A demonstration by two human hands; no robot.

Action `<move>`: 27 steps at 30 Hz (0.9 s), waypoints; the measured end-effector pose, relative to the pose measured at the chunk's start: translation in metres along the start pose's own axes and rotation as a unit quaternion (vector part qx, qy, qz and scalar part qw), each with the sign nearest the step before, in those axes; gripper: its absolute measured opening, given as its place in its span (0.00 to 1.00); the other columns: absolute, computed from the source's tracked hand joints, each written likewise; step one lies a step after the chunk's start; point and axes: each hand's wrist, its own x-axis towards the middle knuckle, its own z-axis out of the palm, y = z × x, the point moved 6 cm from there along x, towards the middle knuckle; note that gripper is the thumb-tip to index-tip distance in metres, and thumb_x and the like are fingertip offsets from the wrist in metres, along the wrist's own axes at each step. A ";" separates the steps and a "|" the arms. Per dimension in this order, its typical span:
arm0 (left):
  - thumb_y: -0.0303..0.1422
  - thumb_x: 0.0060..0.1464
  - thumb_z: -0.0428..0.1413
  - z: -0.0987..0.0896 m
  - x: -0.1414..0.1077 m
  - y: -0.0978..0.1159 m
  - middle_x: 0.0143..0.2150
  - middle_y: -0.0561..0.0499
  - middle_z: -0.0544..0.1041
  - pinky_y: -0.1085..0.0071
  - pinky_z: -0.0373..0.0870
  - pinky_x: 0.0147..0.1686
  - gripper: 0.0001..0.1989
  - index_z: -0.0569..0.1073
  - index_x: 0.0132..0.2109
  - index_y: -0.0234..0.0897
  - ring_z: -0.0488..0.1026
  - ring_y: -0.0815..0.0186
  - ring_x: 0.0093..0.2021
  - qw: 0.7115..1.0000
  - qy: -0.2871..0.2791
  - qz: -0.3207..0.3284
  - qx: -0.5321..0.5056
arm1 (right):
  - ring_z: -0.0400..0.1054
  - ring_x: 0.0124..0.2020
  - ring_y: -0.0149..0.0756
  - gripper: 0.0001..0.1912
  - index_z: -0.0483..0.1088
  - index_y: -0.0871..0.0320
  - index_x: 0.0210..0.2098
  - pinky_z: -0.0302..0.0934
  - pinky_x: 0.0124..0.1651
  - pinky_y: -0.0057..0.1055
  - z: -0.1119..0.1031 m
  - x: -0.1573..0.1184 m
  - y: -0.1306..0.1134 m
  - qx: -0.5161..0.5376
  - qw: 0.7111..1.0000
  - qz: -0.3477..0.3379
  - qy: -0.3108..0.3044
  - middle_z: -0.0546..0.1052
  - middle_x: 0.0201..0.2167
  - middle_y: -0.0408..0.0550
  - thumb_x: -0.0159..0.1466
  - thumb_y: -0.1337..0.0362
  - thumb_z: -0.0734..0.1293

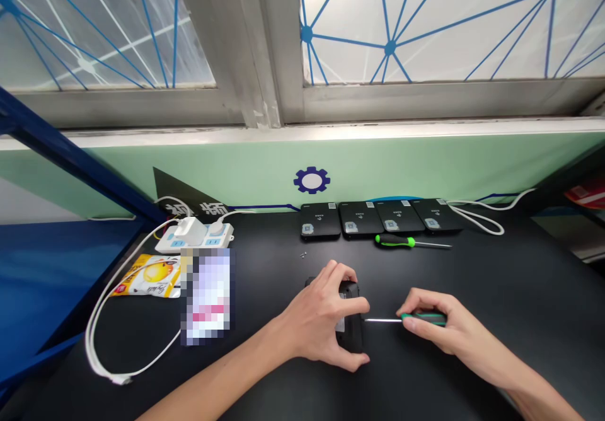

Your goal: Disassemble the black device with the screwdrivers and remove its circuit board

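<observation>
My left hand [326,317] is wrapped over a small black electronic device [352,333] on the dark table, its fingers gripping opposite edges. Much of the device is hidden under that hand; a pale label shows beside the fingers. In my right hand [437,320] is a screwdriver [385,321] with a dark handle trimmed in green. Its metal shaft lies nearly level and points left, the tip at the device's right edge. Whether the tip sits in a screw is too small to tell.
Several flat black boxes [320,221] stand in a row along the wall. In front of them lie a green-and-black screwdriver [395,241] and some tiny screws [303,254]. To the left are a power strip [220,238], a yellow snack packet [151,276], a blurred-out item [208,295] and a white cable [92,339].
</observation>
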 end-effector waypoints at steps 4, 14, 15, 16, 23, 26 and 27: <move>0.47 0.40 0.81 -0.004 -0.001 -0.001 0.60 0.39 0.68 0.59 0.79 0.44 0.32 0.81 0.50 0.42 0.71 0.47 0.55 1.000 0.024 -0.001 -0.020 | 0.63 0.29 0.31 0.26 0.81 0.56 0.42 0.61 0.32 0.28 0.002 -0.001 0.009 0.012 1.000 0.016 0.000 0.79 0.38 0.45 0.71 0.38 0.75; 0.45 0.39 0.82 -0.004 -0.002 0.002 0.61 0.39 0.69 0.56 0.81 0.50 0.33 0.81 0.51 0.42 0.71 0.46 0.58 0.999 0.021 0.003 -0.050 | 0.77 0.45 0.45 0.18 0.82 0.54 0.41 0.67 0.52 0.36 0.022 0.002 -0.003 -0.006 0.999 -0.047 0.009 0.83 0.40 0.45 0.71 0.45 0.76; 0.45 0.39 0.82 -0.004 -0.002 0.003 0.61 0.39 0.69 0.56 0.81 0.50 0.33 0.81 0.51 0.42 0.71 0.46 0.58 0.998 0.024 0.002 -0.052 | 0.77 0.45 0.45 0.18 0.83 0.54 0.41 0.68 0.52 0.36 0.021 0.000 -0.002 -0.005 0.999 -0.042 0.012 0.83 0.41 0.45 0.71 0.45 0.76; 0.45 0.39 0.82 -0.005 -0.002 0.003 0.61 0.39 0.69 0.56 0.82 0.51 0.33 0.81 0.51 0.42 0.71 0.46 0.58 0.998 0.028 -0.001 -0.054 | 0.77 0.45 0.45 0.19 0.83 0.54 0.42 0.68 0.52 0.36 0.018 -0.001 0.000 -0.004 0.999 -0.035 0.017 0.83 0.41 0.45 0.71 0.44 0.76; 0.45 0.39 0.83 -0.007 -0.003 0.002 0.61 0.40 0.68 0.55 0.82 0.51 0.35 0.81 0.51 0.42 0.72 0.46 0.58 0.998 0.038 -0.009 -0.042 | 0.75 0.41 0.42 0.23 0.83 0.54 0.40 0.68 0.47 0.33 0.008 -0.013 0.008 -0.002 0.998 -0.019 0.055 0.81 0.37 0.45 0.71 0.40 0.75; 0.45 0.39 0.83 -0.006 -0.002 0.002 0.61 0.40 0.68 0.54 0.81 0.52 0.34 0.80 0.50 0.41 0.72 0.47 0.58 0.998 0.045 -0.009 -0.037 | 0.75 0.41 0.42 0.23 0.83 0.54 0.40 0.68 0.46 0.33 0.010 -0.012 0.007 0.006 0.998 -0.019 0.064 0.81 0.37 0.45 0.70 0.39 0.76; 0.45 0.39 0.83 -0.006 -0.002 0.002 0.61 0.40 0.68 0.54 0.81 0.52 0.34 0.80 0.50 0.41 0.72 0.47 0.58 0.998 0.044 -0.012 -0.036 | 0.75 0.41 0.42 0.23 0.83 0.54 0.40 0.68 0.46 0.33 0.011 -0.012 0.007 0.007 0.998 -0.020 0.065 0.81 0.37 0.45 0.70 0.39 0.76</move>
